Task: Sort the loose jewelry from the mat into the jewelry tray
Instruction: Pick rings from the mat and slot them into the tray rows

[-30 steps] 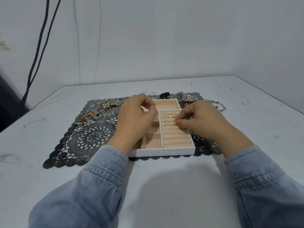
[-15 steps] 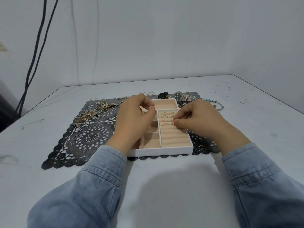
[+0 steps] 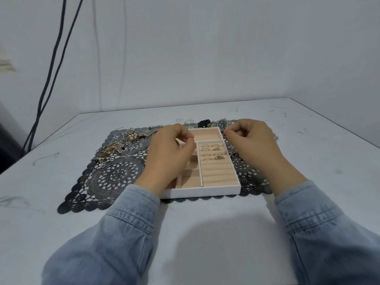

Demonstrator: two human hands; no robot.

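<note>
The white jewelry tray [image 3: 205, 191] with beige lining sits on a black lace mat [image 3: 115, 175]. Several rings [image 3: 211, 152] stand in the far rows of its ring rolls on the right side. My left hand [image 3: 170, 155] hovers over the tray's left compartments with fingers curled and thumb against the forefinger; anything in the pinch is hidden. My right hand [image 3: 253, 140] is above the tray's far right corner, fingers curled, with nothing visible in it. A tangle of gold chains [image 3: 115, 149] lies on the mat's left part.
Behind the tray lie a black bead bracelet [image 3: 204, 122], a metal watch [image 3: 223, 124] and two thin rings [image 3: 184, 120] on the grey table. Dark cables [image 3: 51, 68] hang down the wall at the left. The table's right edge runs diagonally.
My right hand has lifted off the ring rolls and moved back and right, leaving a ring in the fourth row. The left hand has barely moved.
</note>
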